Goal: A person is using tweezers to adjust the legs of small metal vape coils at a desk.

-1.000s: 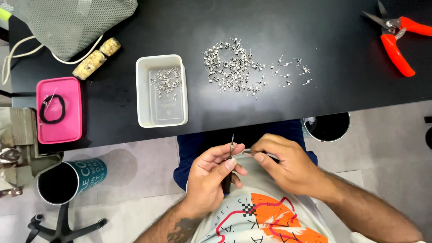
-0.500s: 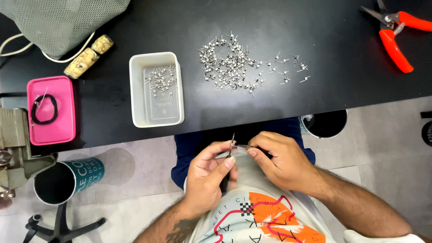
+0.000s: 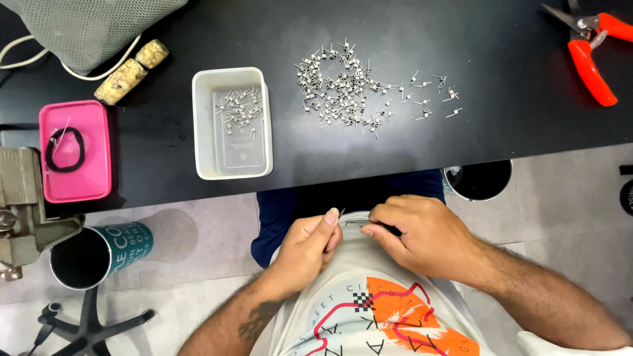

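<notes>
Two hands meet low in the frame's centre, slightly lower than a second ago. Left hand [image 3: 308, 245] pinches a small metal pin [image 3: 341, 213]; right hand [image 3: 414, 233] closes its fingers beside it. Loose pins [image 3: 349, 86] remain upper centre.

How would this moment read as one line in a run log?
left hand: pinches small metal wire piece | right hand: fingertips at same piece, over lap | black table: loose heap of metal pieces, white rectangular plastic tray
</notes>
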